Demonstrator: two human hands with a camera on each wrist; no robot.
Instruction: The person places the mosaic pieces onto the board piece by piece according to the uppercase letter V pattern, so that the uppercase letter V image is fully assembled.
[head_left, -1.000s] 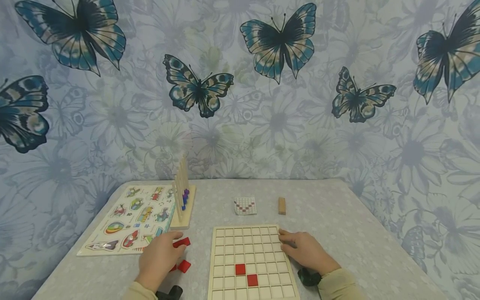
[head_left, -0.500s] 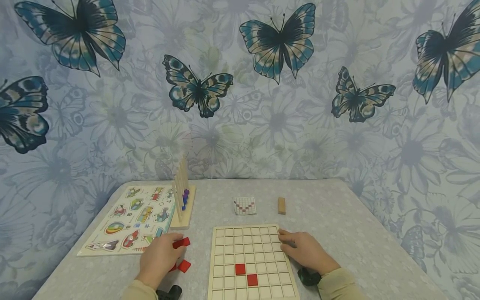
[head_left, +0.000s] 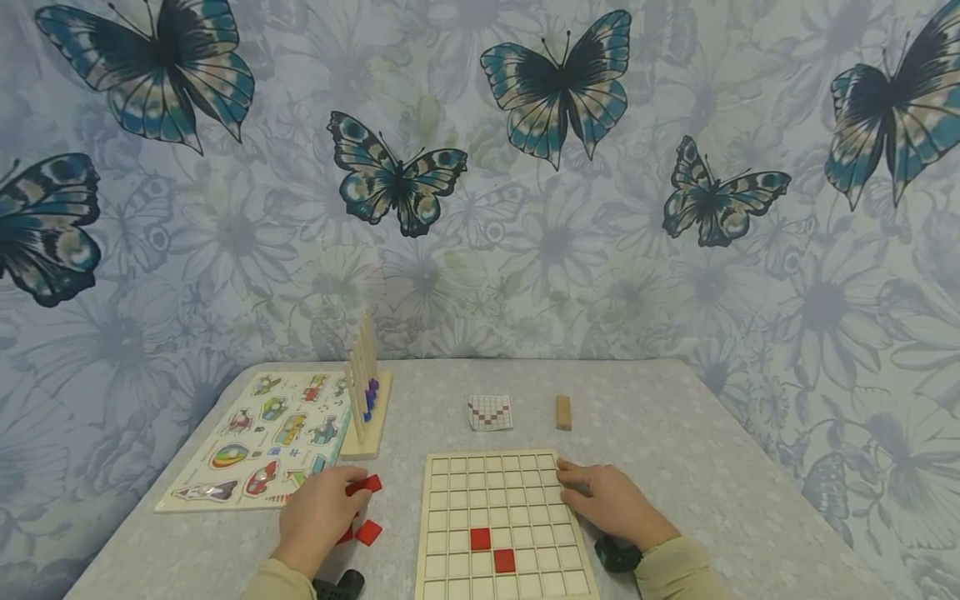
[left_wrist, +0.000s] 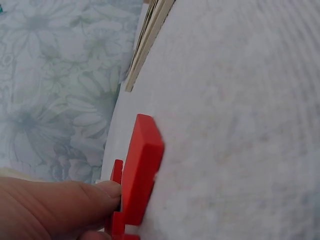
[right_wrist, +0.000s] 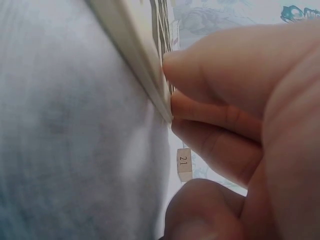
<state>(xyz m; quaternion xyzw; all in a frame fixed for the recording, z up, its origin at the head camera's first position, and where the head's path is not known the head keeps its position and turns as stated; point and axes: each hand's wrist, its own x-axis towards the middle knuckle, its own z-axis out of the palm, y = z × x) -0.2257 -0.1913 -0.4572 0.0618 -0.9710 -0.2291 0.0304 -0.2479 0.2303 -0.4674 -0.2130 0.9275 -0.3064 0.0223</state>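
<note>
My left hand (head_left: 318, 512) is over a small cluster of red square tiles (head_left: 369, 532) left of the board. Its thumb (left_wrist: 102, 196) and index finger pinch a red tile that they partly cover; another red tile (left_wrist: 142, 167) stands out just beyond. Under the hand, more red pieces are partly hidden. At the right side of the pale wooden grid board (head_left: 457, 491), my right hand (head_left: 611, 500) touches the rim near the far corner with its fingertips. Two red tiles, one (head_left: 480, 539) diagonal to the other (head_left: 505, 561), lie in the grid's squares.
Beyond the board lie a pattern card (head_left: 491, 413) and a small wooden block (head_left: 563, 412), marked 21 in the right wrist view. To the left are a picture puzzle board (head_left: 247, 442) and an upright peg stand (head_left: 363, 450) with blue and purple beads. A patterned wall closes the back.
</note>
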